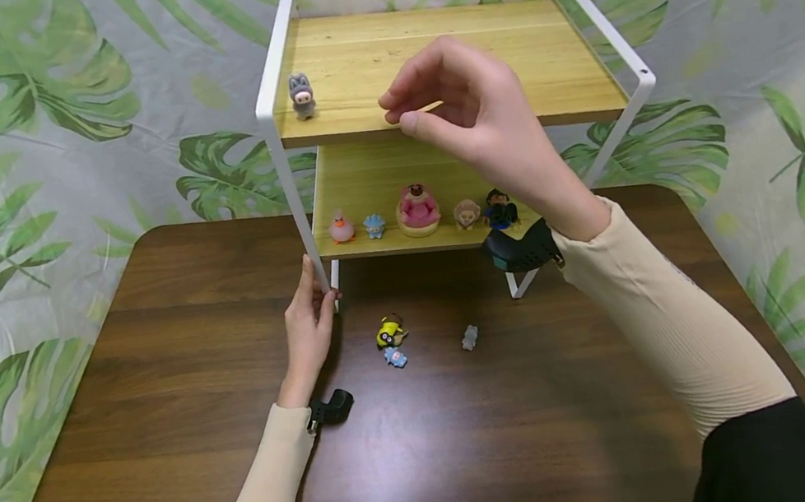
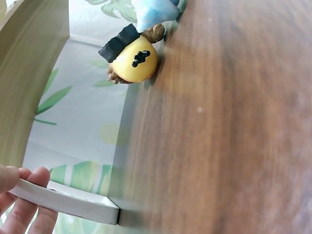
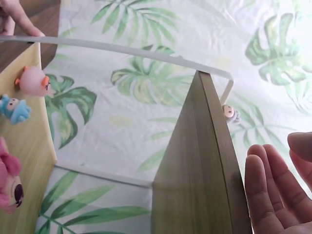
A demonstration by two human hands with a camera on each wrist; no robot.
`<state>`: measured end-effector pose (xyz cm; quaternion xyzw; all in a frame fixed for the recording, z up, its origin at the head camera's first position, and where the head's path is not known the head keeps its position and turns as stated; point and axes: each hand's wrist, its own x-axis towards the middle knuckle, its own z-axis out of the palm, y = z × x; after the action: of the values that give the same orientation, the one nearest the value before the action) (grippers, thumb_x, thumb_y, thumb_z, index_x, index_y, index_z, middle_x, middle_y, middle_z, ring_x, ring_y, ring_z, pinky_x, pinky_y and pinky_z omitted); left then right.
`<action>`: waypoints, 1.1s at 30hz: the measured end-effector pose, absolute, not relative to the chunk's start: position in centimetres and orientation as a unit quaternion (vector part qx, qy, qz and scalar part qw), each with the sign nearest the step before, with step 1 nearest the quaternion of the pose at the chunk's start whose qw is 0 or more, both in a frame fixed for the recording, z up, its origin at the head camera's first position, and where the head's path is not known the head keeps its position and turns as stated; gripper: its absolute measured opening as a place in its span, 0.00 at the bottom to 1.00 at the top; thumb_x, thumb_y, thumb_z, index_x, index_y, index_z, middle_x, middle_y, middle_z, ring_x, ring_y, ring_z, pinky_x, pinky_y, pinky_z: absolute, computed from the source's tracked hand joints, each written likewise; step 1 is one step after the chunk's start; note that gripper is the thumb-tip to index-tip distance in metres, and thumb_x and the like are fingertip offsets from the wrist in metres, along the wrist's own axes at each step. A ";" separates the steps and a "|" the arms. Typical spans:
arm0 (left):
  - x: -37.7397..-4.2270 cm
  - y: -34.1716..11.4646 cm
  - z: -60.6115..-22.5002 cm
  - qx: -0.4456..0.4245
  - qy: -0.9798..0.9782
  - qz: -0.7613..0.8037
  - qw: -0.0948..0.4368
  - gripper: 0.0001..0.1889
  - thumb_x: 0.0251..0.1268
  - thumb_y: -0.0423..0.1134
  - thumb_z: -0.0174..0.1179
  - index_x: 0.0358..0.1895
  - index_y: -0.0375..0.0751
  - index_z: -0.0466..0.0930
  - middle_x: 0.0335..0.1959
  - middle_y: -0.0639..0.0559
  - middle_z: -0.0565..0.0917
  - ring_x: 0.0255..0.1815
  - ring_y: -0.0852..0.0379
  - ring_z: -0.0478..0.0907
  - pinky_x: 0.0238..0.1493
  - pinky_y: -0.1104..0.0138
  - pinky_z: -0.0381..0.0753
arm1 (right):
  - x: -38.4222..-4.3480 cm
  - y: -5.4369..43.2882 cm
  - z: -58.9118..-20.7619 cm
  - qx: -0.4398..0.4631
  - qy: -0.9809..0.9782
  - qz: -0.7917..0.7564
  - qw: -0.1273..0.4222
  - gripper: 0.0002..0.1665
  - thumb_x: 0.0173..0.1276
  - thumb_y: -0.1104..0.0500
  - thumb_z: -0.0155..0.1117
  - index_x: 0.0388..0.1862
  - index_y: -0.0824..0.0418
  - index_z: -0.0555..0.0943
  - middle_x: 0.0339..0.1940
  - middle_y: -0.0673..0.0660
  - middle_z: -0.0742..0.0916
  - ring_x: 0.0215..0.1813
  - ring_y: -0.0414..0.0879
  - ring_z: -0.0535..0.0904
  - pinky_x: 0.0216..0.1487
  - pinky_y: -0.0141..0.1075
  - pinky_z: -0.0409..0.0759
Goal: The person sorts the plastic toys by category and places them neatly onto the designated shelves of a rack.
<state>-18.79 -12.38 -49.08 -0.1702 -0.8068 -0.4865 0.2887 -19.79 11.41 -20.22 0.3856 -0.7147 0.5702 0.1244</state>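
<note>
My left hand (image 1: pixel 308 324) grips the white metal leg (image 2: pixel 73 204) of a two-tier shelf, low on its left side. Raised in front of the upper wooden board (image 1: pixel 342 51), my right hand (image 1: pixel 471 106) holds nothing; its fingers bend gently, with a gap to the thumb (image 3: pixel 301 146). A grey figurine with upright ears (image 1: pixel 302 97) stands at the left end of that board. Along the lower board's front edge stand a pink duck (image 1: pixel 342 229), a small blue figurine (image 1: pixel 374 226), a pink bear in a seat (image 1: pixel 418 209), a beige figurine (image 1: pixel 467 214) and a dark-haired figurine (image 1: pixel 499 208).
On the brown table (image 1: pixel 163 377) before the shelf lie a yellow-and-black figurine (image 1: pixel 388 334), a light blue one (image 1: pixel 395 357) and a small grey one (image 1: pixel 470 338). A leaf-patterned cloth (image 1: pixel 204 83) hangs behind. My right wrist overlaps the lower board's right end.
</note>
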 end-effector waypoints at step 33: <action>-18.9 -12.3 -49.2 -0.178 -0.795 -0.496 0.301 0.48 0.65 0.22 0.55 0.74 0.76 0.45 0.32 0.37 0.77 0.31 0.45 0.80 0.31 0.54 0.80 | -17.7 14.3 -28.3 0.358 -0.736 0.571 0.060 0.11 0.62 0.76 0.61 0.44 0.71 0.78 0.43 0.59 0.84 0.44 0.54 0.81 0.43 0.36 0.80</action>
<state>-18.86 -12.29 -49.23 -0.1775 -0.7950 -0.4955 0.3014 -17.70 14.33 -28.30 0.3576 -0.7365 0.5710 0.0604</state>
